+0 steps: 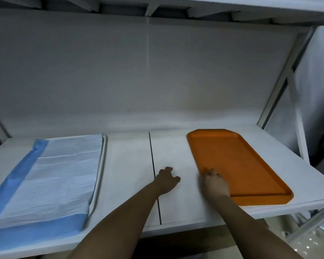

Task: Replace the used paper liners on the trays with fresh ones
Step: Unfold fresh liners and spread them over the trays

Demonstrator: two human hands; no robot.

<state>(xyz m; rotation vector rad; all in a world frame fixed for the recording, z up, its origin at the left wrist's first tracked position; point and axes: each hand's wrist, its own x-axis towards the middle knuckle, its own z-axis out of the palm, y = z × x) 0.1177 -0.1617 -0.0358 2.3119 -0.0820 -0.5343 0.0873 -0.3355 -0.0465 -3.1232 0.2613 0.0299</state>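
We're gripping the orange tray (239, 165) by its left rim with our right hand (214, 182) (worktop's right end); left hand (166, 181) is resting loosely curled mid-worktop (131, 165).

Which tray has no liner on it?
The orange tray on the right, its bottom bare. The white tray on the left is covered by a blue liner.

Orange tray (239, 161); pale blue liner (51, 176), darker blue borders; white shelf (131, 165); white tray rim (99, 174).
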